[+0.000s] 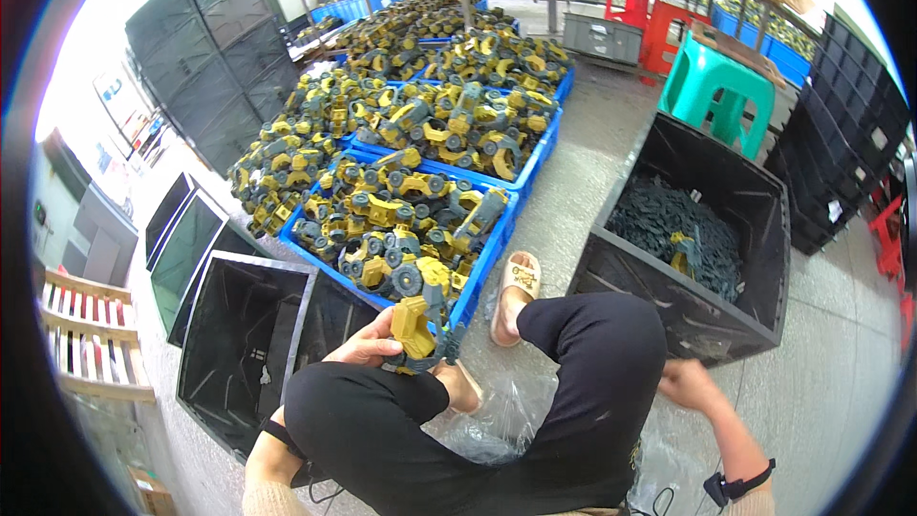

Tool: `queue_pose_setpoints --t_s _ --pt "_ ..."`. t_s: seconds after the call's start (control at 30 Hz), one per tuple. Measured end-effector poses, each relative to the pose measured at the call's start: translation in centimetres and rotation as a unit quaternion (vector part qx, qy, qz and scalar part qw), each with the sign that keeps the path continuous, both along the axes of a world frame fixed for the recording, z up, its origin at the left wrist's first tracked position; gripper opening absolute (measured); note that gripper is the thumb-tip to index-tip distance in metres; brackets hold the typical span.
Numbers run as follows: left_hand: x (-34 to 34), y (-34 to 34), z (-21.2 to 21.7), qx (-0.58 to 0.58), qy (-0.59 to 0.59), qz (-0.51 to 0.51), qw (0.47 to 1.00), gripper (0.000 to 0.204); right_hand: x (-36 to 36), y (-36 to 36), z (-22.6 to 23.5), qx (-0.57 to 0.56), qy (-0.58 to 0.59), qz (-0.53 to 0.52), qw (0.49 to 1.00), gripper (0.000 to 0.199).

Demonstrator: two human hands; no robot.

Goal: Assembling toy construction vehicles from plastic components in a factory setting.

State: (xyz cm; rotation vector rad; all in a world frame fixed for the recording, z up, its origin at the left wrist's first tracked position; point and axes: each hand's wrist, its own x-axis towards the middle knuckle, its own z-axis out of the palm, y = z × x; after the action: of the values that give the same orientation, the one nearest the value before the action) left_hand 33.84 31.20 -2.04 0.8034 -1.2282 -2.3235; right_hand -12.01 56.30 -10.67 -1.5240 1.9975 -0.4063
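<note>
gripping a yellow-and-grey toy truck in the left hand above the knee, right hand blurred, grip state unclear, near the black bin.

Toy truck: moulded plastic, yellow and grey, slight sheen. Blue tray: smooth plastic. Black crate: matt plastic. Clear bag: glossy crinkled film, probably polythene. Floor: dull concrete.
</note>
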Motion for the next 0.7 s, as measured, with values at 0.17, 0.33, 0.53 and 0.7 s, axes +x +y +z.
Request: queue_pose_setpoints --t_s 0.17,0.33,0.53,0.7 --pt "1.5 -0.1 -2.3 0.003 -0.032 0.012 0.999 0.066 4.5 -13.2 6.9 -0.163 -0.326 0.030 0.931 0.023" --pt "3.1 1.1 -1.8 -0.035 0.009 0.012 0.999 0.060 8.0 -21.2 1.9 -0.005 -0.517 0.035 0.855 0.028" --pt "6.4 5.2 1.8 -0.080 0.013 0.014 0.997 0.056 14.0 -23.5 0.3 0.091 -0.576 0.124 0.803 0.047" --pt "4.2 4.7 2.3 -0.075 0.028 -0.059 0.995 0.065 14.5 -22.0 0.6 0.119 -0.586 0.110 0.794 0.048"
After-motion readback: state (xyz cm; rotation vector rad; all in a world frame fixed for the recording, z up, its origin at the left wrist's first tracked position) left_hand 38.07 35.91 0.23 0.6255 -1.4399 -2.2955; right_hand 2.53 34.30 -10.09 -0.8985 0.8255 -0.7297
